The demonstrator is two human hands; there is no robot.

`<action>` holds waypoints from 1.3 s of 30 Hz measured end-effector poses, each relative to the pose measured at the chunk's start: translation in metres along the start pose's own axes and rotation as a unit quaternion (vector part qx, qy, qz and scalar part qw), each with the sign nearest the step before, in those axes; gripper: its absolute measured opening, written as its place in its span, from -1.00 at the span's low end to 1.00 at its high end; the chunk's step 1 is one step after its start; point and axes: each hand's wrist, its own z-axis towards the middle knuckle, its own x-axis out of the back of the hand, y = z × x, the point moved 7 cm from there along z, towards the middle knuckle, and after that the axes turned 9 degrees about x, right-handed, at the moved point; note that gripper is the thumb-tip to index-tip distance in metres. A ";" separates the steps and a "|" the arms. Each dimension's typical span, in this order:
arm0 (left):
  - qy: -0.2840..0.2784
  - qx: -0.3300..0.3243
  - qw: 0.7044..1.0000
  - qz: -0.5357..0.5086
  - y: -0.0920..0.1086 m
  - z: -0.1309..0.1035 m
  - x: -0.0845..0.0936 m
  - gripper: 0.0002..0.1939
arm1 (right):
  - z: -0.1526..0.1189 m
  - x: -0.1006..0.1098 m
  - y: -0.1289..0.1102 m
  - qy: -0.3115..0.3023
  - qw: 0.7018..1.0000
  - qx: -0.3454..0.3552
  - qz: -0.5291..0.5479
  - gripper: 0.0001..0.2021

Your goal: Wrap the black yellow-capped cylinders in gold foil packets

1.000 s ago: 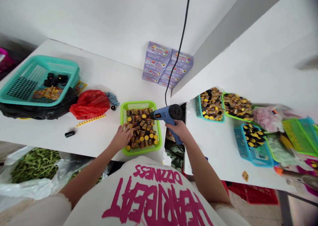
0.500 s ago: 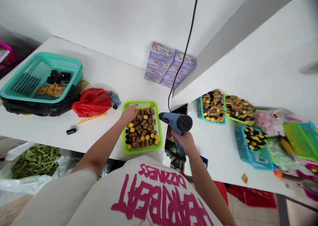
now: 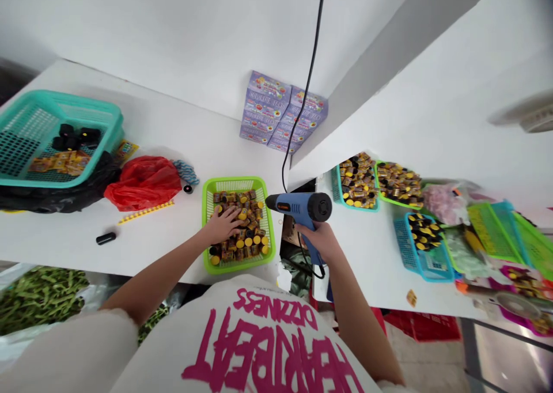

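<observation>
My left hand (image 3: 223, 225) lies palm down over the small bottles (image 3: 242, 243), its fingers spread across them. These have yellow or black caps and printed wraps, and they fill much of a lime-green basket (image 3: 239, 181). My right hand (image 3: 317, 240) is wrapped round the handle of a blue heat gun (image 3: 298, 206). The gun's dark nozzle points left at the basket's right rim. Its black cord (image 3: 306, 93) shows against the wall above and loops below the handle.
Purple boxes (image 3: 265, 105) are stacked by the wall. A teal basket (image 3: 110, 116), a red plastic bag (image 3: 144, 185) and a black cylinder (image 3: 106, 238) lie to the left. On the right table stand more baskets of bottles (image 3: 358, 180) and a blue basket (image 3: 408, 249). A gap separates the two tables.
My left hand has moved from the basket's upper left down onto the bottles, its fingers now spread. My right hand keeps its hold on the heat gun. The whole view has shifted slightly.
</observation>
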 end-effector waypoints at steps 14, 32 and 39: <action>0.183 0.149 0.969 -0.073 -0.083 -0.098 0.053 -0.46 | 0.071 -0.089 -0.039 -0.077 0.995 0.052 -0.029 -0.87; 0.409 0.282 0.830 -0.253 -0.122 -0.049 0.113 -0.24 | 0.050 -0.104 -0.038 -0.087 0.995 0.037 0.009 -0.82; 0.545 0.343 0.717 -0.266 -0.150 -0.098 0.136 -0.23 | 0.062 -0.159 -0.065 -0.140 0.988 0.060 0.021 -0.84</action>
